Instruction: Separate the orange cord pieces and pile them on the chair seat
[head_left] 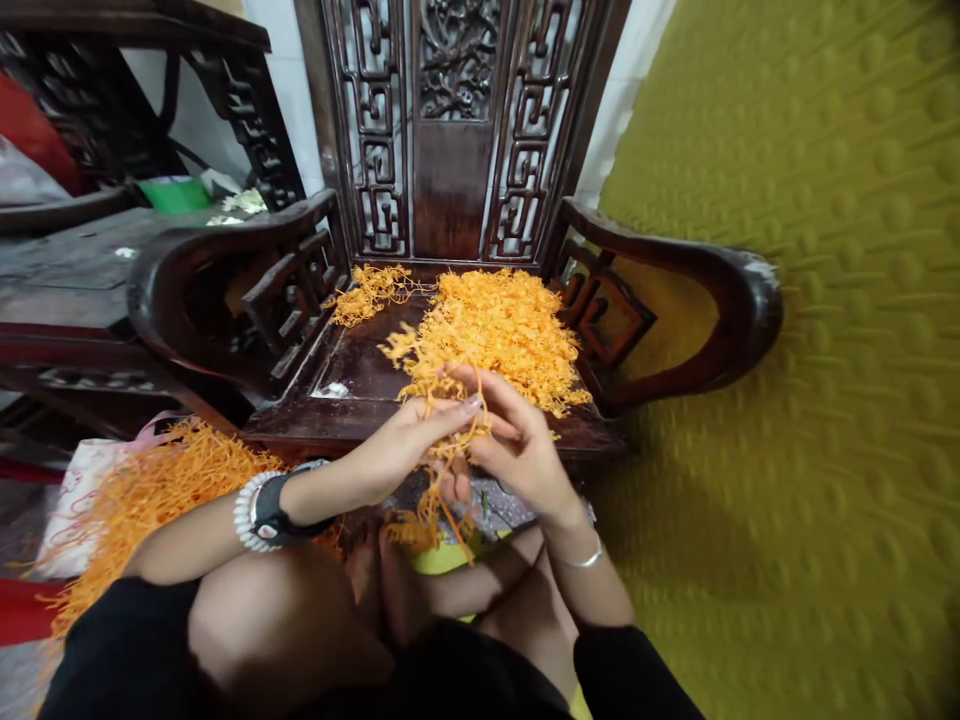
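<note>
A small bundle of orange strands (442, 470) is pinched between the left hand (390, 455) and right hand (517, 450), held together before the carved chair (360, 370) bearing 1 large heap (495, 330); a light, even grip is advised.

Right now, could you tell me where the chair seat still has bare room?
Bare wood lies on the seat's front left, between the left armrest and the big orange strand pile. The right side and back are crowded.
</note>
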